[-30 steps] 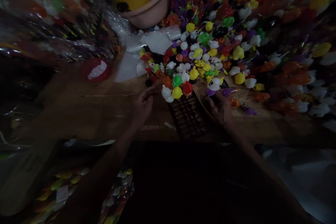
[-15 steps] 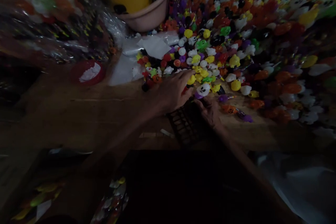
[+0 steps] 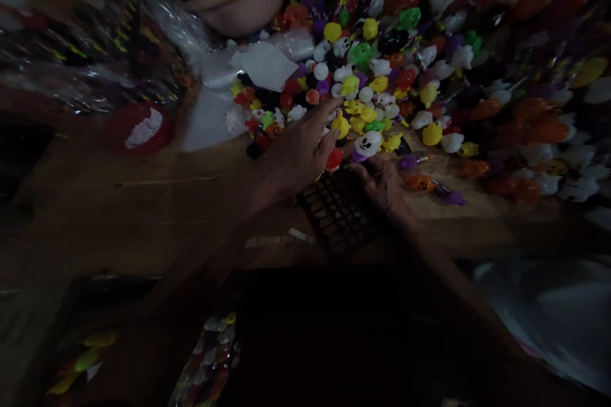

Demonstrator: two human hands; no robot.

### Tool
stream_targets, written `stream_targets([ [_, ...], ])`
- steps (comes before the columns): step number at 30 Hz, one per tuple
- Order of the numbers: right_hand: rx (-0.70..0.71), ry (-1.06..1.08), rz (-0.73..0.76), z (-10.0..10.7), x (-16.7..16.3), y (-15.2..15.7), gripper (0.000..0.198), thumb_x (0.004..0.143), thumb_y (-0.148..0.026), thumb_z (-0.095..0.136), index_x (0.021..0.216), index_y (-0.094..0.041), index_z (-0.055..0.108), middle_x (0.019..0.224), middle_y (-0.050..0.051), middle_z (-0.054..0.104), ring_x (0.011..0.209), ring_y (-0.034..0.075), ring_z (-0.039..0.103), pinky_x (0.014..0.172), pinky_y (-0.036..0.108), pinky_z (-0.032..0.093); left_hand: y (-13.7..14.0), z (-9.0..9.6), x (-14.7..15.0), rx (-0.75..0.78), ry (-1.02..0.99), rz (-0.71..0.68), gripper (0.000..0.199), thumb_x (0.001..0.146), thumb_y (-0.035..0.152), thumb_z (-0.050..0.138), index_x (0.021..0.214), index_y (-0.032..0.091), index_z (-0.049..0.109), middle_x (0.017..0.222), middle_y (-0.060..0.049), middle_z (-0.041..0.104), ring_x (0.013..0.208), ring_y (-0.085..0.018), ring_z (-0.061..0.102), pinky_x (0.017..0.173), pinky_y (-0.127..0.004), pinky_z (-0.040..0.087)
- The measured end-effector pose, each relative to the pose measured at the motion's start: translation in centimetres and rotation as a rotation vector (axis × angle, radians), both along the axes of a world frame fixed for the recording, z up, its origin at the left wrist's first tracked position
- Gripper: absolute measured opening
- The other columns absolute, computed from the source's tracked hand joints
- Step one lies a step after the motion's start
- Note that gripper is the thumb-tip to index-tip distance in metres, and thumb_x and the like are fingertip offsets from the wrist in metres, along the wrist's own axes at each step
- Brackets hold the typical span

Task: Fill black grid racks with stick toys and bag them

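Observation:
A big heap of small coloured toy figures (image 3: 405,57) covers the far right of a wooden table (image 3: 157,191). My left hand (image 3: 298,152) lies flat, fingers apart, over the heap's near edge, touching a red figure (image 3: 334,159) and a yellow one (image 3: 340,126). A black gridded tray (image 3: 337,213) sits below it. My right hand (image 3: 379,184) rests at the tray's far right corner, fingers curled, just under a white ghost figure on a purple base (image 3: 368,144). Dim light hides whether it grips anything.
A pink basin (image 3: 248,6) holding something yellow stands at the back. Clear plastic bags of toys (image 3: 81,32) lie at the left, a red toy mouth with white teeth (image 3: 138,130) beside them. White paper (image 3: 262,63) lies near the heap. More bagged toys (image 3: 210,356) sit below.
My left hand has moved from the table left of the tray up and right onto the heap's edge, spreading its fingers. My right hand stayed by the tray. The view shifted slightly.

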State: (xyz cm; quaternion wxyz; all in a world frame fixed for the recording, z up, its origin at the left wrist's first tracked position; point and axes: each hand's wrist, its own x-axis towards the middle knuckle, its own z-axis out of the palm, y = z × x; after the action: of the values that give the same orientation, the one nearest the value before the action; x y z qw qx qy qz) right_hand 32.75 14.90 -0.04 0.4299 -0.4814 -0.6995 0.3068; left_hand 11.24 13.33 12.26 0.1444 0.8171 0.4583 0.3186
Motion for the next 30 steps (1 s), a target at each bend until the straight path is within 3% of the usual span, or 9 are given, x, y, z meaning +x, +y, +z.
stream_targets([
  [9,0.181,-0.200,0.108,1.0,0.1,0.4,0.042,0.100,-0.055,0.051,0.113,-0.020,0.069,0.109,0.012,0.076,0.099,0.030,0.071,0.089,0.044,0.058,0.8,1.3,0.5,0.043,0.029,0.037,0.040,0.103,0.026,0.042,0.141,0.022,0.054,0.146,-0.006,0.064,0.136,-0.021,0.061,0.115,-0.039,0.051],
  [13,0.178,-0.307,0.135,1.2,0.1,0.4,0.045,0.102,-0.056,0.045,0.113,-0.019,0.069,0.108,0.012,0.075,0.098,0.029,0.070,0.089,0.043,0.058,-0.1,2.1,-0.2,0.111,-0.022,0.055,0.043,0.103,0.028,0.046,0.142,0.012,0.054,0.136,-0.009,0.070,0.127,-0.021,0.067,0.108,-0.038,0.055],
  [17,0.144,-0.354,0.160,1.3,0.2,0.4,0.046,0.104,-0.054,0.042,0.114,-0.019,0.069,0.107,0.012,0.075,0.098,0.027,0.069,0.088,0.041,0.058,-1.5,3.0,-1.1,0.179,-0.107,0.178,0.038,0.105,0.035,0.046,0.139,0.023,0.058,0.129,-0.002,0.074,0.121,-0.017,0.070,0.104,-0.033,0.057],
  [20,0.103,-0.355,0.159,1.1,0.2,0.4,0.041,0.104,-0.050,0.043,0.113,-0.020,0.069,0.109,0.010,0.075,0.100,0.025,0.069,0.090,0.040,0.058,-1.8,3.1,-0.4,0.184,-0.028,0.156,0.039,0.104,0.035,0.048,0.139,0.022,0.060,0.130,-0.003,0.074,0.122,-0.022,0.069,0.109,-0.038,0.054],
  [23,0.085,-0.317,0.161,1.1,0.0,0.2,0.033,0.102,-0.042,0.046,0.112,-0.019,0.068,0.109,0.010,0.075,0.098,0.024,0.068,0.091,0.040,0.058,-1.6,2.7,1.7,0.246,0.174,0.023,0.044,0.098,0.030,0.058,0.138,0.013,0.061,0.141,-0.010,0.067,0.138,-0.033,0.057,0.118,-0.052,0.045],
  [26,0.044,-0.294,0.158,1.5,-0.2,-0.2,0.026,0.097,-0.035,0.052,0.111,-0.019,0.067,0.108,0.009,0.075,0.094,0.023,0.068,0.089,0.039,0.059,-1.3,1.4,3.6,0.232,0.271,-0.070,0.042,0.097,0.027,0.055,0.137,0.017,0.063,0.148,-0.012,0.061,0.149,-0.039,0.044,0.119,-0.063,0.039],
  [30,-0.014,-0.258,0.128,1.2,-0.3,-0.4,0.020,0.096,-0.035,0.055,0.102,-0.021,0.068,0.100,0.007,0.074,0.087,0.022,0.068,0.084,0.037,0.059,-0.1,-1.3,4.4,0.170,0.274,-0.078,0.041,0.096,0.023,0.048,0.132,0.021,0.066,0.140,-0.016,0.065,0.147,-0.044,0.045,0.112,-0.070,0.042],
])
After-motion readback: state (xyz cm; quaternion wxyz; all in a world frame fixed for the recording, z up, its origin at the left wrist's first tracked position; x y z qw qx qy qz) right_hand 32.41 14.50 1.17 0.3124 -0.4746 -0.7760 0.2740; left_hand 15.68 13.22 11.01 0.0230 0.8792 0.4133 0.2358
